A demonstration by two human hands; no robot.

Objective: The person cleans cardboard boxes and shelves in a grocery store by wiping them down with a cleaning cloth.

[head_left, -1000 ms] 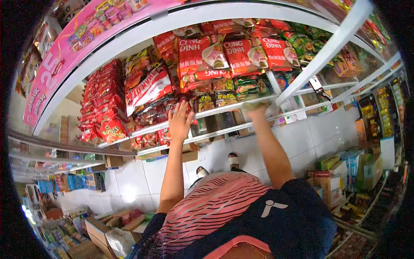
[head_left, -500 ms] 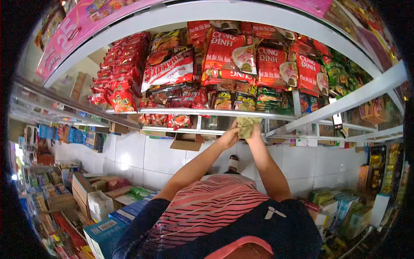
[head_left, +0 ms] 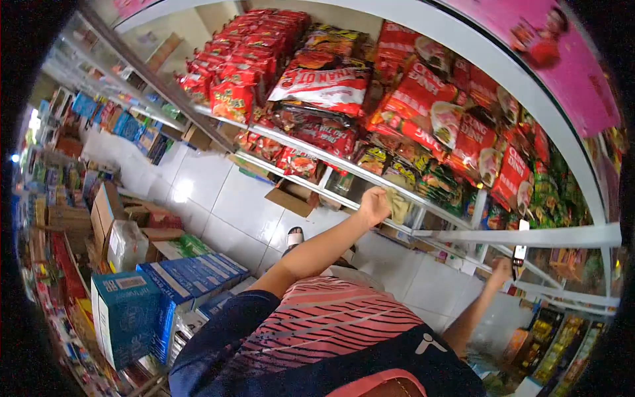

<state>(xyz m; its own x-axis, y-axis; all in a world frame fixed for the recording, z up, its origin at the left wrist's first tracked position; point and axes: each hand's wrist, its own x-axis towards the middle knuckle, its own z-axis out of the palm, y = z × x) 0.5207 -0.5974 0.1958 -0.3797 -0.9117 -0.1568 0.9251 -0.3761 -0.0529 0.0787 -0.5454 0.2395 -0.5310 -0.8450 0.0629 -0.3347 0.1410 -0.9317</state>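
Observation:
My left hand (head_left: 375, 206) is closed on a crumpled olive-green cloth (head_left: 398, 205) at the front rail (head_left: 344, 167) of the shelf. Reaching out to the right, my right hand (head_left: 502, 270) is beside a small dark device with a bright white face (head_left: 520, 255), at the shelf's white frame. The fingers of that hand are small and blurred, and I cannot tell whether they grip the device. Red noodle packets (head_left: 423, 99) lie in rows just behind the rail, with a red-and-white pack (head_left: 324, 86) to their left.
A white post (head_left: 529, 236) crosses the shelf at right. Below the rail, an open cardboard box (head_left: 291, 200) juts out over the tiled floor (head_left: 245, 198). Blue cartons (head_left: 178, 284) and other boxes are stacked at lower left. Green packets (head_left: 552, 192) fill the shelf's right end.
My right hand has left the cloth and moved right to the dark device. My left hand keeps the cloth at the rail. The view has turned and tilted.

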